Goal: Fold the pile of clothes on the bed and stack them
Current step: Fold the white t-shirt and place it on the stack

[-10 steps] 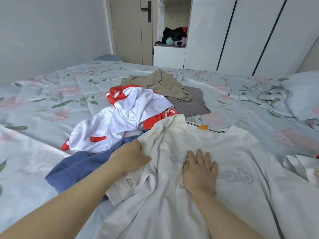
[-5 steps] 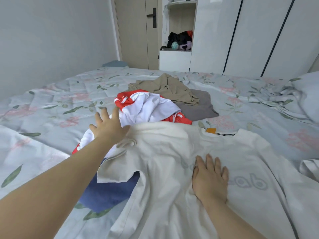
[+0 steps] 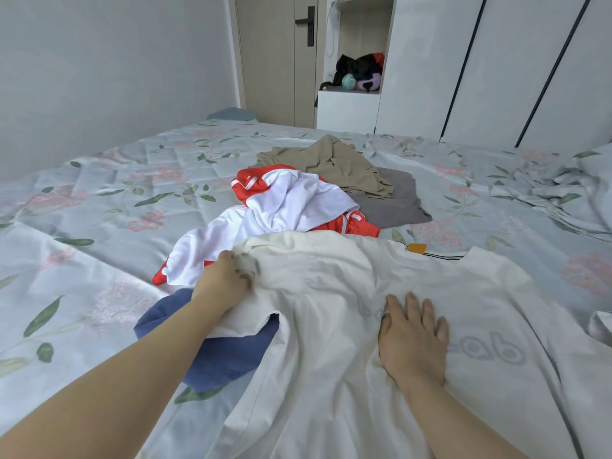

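A cream T-shirt [image 3: 331,293] with pale grey lettering lies spread across the near right part of the bed [image 3: 99,210], its neckline pointing away from the person and a small orange tag [image 3: 416,248] sitting just beside the collar. The left hand [image 3: 225,283] has its fingers curled into a bunch of the T-shirt's fabric at the left shoulder, pinching it between thumb and fingers. The right hand [image 3: 414,339] lies palm down on the T-shirt's chest with its fingers straight and slightly spread, pressing the cloth flat next to the lettering.

The T-shirt's left sleeve drapes over a crumpled dark blue garment [image 3: 212,356], which shows from under the sleeve hem. Just beyond the left hand lies a rumpled white and red sports garment [image 3: 288,207], its near edge tucked under the T-shirt's shoulder. Farther back, a khaki garment [image 3: 334,164] lies loosely heaped on top of a flat grey garment [image 3: 397,207], both touching the white and red one.

The bed is covered by a pale blue floral quilt. Behind it stand a white wardrobe [image 3: 496,61] with dark vertical lines, an open niche holding plush toys [image 3: 361,76], and a beige door [image 3: 275,61] with a black handle.
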